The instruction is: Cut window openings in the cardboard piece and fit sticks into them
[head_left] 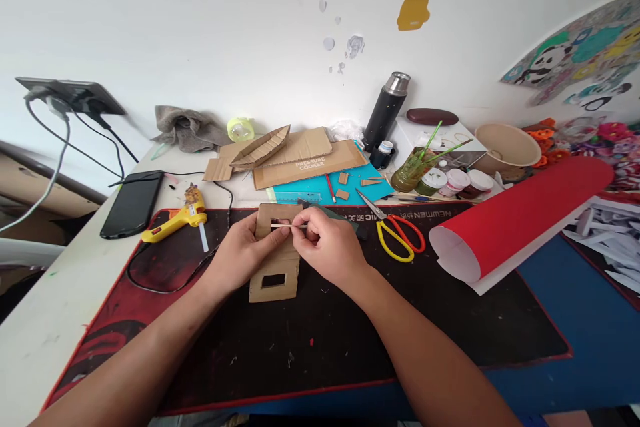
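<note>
A small cardboard piece (pixel 275 277) with two rectangular cut-out windows lies on the black and red desk mat (pixel 350 347). My left hand (pixel 245 250) is closed on its upper left edge. My right hand (pixel 330 243) is closed in a pinch on a thin wooden stick (pixel 293 226), which lies across the upper window. Both hands meet over the top of the cardboard piece.
A yellow glue gun (pixel 175 220) and a black phone (pixel 133 203) lie to the left. Red and yellow scissors (pixel 395 230) and a rolled red paper (pixel 520 220) lie to the right. Behind are cardboard sheets, a cardboard boat (pixel 260 147), a black flask (pixel 385 110) and paint jars.
</note>
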